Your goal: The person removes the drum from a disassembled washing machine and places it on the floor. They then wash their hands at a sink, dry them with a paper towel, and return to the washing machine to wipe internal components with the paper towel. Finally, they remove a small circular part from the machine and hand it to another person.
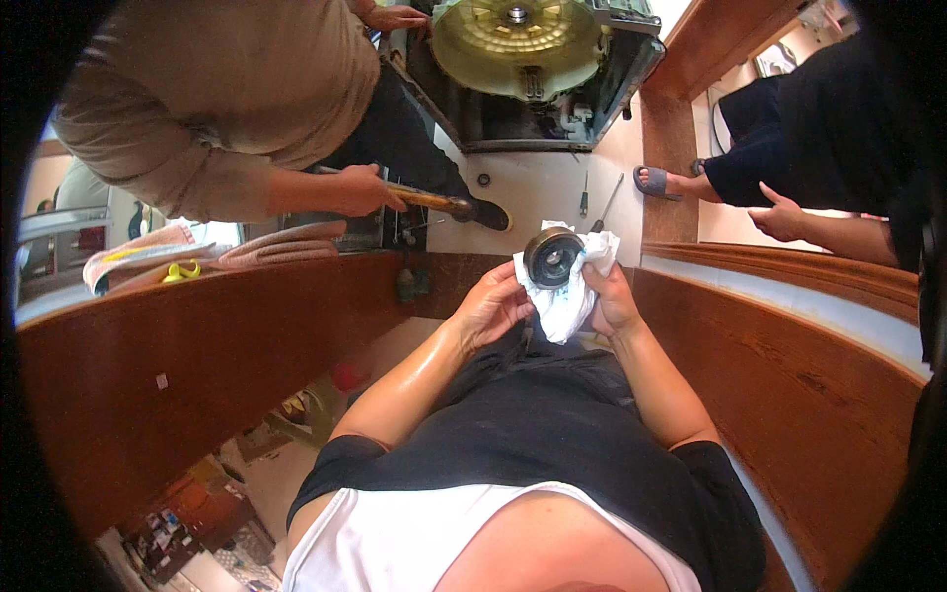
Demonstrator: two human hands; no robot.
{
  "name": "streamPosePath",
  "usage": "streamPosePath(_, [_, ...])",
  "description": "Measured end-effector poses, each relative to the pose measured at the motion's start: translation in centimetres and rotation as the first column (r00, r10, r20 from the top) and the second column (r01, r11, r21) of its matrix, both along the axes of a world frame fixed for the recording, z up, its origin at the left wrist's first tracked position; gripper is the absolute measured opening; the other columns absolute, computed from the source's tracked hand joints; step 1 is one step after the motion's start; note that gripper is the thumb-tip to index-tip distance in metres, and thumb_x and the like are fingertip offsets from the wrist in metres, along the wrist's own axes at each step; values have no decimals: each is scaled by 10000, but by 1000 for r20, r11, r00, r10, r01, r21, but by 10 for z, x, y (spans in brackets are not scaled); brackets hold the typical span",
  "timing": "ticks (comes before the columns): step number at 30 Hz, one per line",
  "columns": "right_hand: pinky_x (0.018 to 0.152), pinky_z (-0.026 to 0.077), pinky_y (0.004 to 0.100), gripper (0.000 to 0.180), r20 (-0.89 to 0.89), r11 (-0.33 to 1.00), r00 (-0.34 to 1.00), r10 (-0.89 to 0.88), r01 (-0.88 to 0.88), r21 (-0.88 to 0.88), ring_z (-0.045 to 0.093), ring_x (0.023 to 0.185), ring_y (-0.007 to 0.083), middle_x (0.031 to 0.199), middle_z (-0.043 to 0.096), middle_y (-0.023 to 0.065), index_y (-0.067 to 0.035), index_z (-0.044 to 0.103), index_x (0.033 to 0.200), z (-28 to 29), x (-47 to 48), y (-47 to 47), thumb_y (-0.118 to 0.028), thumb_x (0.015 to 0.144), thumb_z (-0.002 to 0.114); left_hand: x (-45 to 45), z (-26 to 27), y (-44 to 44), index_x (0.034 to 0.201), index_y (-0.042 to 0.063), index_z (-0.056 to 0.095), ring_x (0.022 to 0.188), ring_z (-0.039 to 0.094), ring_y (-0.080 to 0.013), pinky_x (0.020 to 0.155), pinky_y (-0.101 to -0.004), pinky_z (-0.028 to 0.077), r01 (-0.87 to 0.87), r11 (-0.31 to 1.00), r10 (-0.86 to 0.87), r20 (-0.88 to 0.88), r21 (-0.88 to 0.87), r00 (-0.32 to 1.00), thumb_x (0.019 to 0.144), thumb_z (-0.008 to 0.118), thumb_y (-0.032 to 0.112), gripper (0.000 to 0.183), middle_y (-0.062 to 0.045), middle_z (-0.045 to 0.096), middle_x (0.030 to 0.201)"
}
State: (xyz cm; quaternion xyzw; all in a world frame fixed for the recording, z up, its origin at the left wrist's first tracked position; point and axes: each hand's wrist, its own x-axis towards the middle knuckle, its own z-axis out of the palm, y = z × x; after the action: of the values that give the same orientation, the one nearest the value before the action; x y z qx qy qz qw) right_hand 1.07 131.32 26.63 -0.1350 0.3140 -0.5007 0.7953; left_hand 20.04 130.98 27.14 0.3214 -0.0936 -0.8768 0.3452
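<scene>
A round metal part with a dark rubber-like ring (553,257), perhaps a bearing or seal, lies in a crumpled white tissue (565,311) in front of me. My right hand (612,297) grips the tissue and the part's right side, the thumb pressing the tissue on it. My left hand (497,305) is at the tissue's left edge with its fingers curled and slightly apart; whether it pinches the tissue cannot be told. Ahead stands an opened washing machine cabinet (518,145) with a yellowed plastic tub (518,63) inside.
A co-worker at left holds a wooden-handled hammer (429,200). Two screwdrivers (584,203) (608,207) and a small black ring (484,179) lie on the floor. Another person in sandals stands at right. Wooden door-frame panels (222,348) flank me; towels (281,248) lie at left.
</scene>
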Motion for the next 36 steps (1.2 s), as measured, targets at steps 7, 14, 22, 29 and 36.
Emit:
streamPosePath(7, [865, 440, 355, 335, 73, 984, 982, 177, -176, -11, 527, 1013, 184, 1088, 536, 57, -65, 440, 1163, -4, -13, 11, -103, 841, 523, -13, 2, 47, 1146, 33, 503, 955, 521, -131, 847, -300, 414, -135, 948, 183, 148, -289, 972, 788, 611, 98, 379, -21, 560, 1028])
streamPosePath(14, [831, 466, 346, 320, 135, 867, 863, 488, -497, 44, 567, 943, 189, 1036, 567, 76, -38, 461, 1137, -10, -14, 41, -140, 844, 541, -2, -6, 105, 1175, 52, 492, 984, 514, -109, 881, -276, 407, -51, 951, 133, 251, -306, 959, 738, 631, -15, 464, 0, 556, 1063])
streamPosePath(22, [639, 484, 276, 207, -183, 709, 686, 704, -692, 135, 571, 716, 110, 841, 589, 21, -55, 548, 980, -43, 54, 69, -226, 868, 520, 44, -45, 183, 1145, 6, 478, 927, 529, -132, 853, -305, 417, -180, 900, 345, 398, -396, 850, 736, 659, 144, 467, -41, 560, 1032])
streamPosePath(29, [945, 356, 399, 428, -34, 573, 573, 819, -812, 110, 448, 1119, 248, 1216, 450, 105, -41, 333, 1248, -25, 106, 86, -284, 905, 411, 66, -30, 246, 1074, 49, 516, 930, 555, -160, 862, -344, 451, -705, 660, 732, 13, -260, 681, 738, 635, 42, 356, -55, 582, 993])
streamPosePath(36, [851, 423, 387, 444, -52, 323, 319, 946, -925, 202, 509, 1021, 255, 1130, 506, 115, -17, 385, 1212, -19, 117, 70, -333, 902, 409, 44, -3, 281, 1106, 46, 537, 956, 526, -144, 922, -291, 363, -741, 487, 868, 165, -462, 468, 711, 667, 53, 416, -35, 574, 1019])
